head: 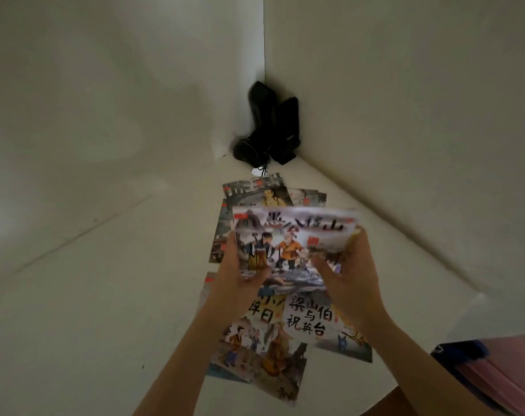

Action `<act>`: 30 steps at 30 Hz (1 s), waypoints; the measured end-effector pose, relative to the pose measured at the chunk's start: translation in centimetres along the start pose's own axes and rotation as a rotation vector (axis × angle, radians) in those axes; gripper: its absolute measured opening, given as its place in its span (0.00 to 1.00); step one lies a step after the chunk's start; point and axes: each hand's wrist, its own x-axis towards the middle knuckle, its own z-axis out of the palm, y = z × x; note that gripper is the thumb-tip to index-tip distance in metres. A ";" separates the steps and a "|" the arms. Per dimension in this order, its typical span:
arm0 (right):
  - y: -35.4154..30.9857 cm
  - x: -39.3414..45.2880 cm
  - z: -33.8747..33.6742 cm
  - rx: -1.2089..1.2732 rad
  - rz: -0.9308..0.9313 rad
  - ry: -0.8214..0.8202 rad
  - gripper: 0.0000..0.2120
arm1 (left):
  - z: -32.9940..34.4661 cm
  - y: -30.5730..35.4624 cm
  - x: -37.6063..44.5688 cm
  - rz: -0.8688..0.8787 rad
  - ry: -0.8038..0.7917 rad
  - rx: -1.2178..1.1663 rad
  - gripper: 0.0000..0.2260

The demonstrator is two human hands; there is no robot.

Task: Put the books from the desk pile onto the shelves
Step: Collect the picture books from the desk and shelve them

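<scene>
Two hands hold one picture book (291, 244) above the table (105, 295): your left hand (240, 274) grips its left edge, your right hand (348, 274) its right, fingertips hidden underneath. Below, the scattered pile (285, 331) is partly covered; the dark objects (270, 124) in the corner are unclear.

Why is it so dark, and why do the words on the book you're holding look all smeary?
In the head view the light is dim, so the white desk and walls look grey; the held book is smeared, especially its title, while the book beneath reads sharply; the black speakers in the corner lose detail in shadow.
</scene>
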 end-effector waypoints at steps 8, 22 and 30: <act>4.6 -3.1 1.1 -0.127 0.096 0.054 0.22 | 2.9 -4.5 -1.3 -0.162 0.032 -0.081 0.39; 6.1 -5.6 -3.0 -0.544 0.577 0.076 0.24 | 9.9 -1.3 -2.6 -0.345 -0.082 0.546 0.27; 5.6 -5.7 -1.9 -0.411 0.728 0.024 0.42 | 6.5 -1.5 -1.9 -0.361 -0.095 0.248 0.13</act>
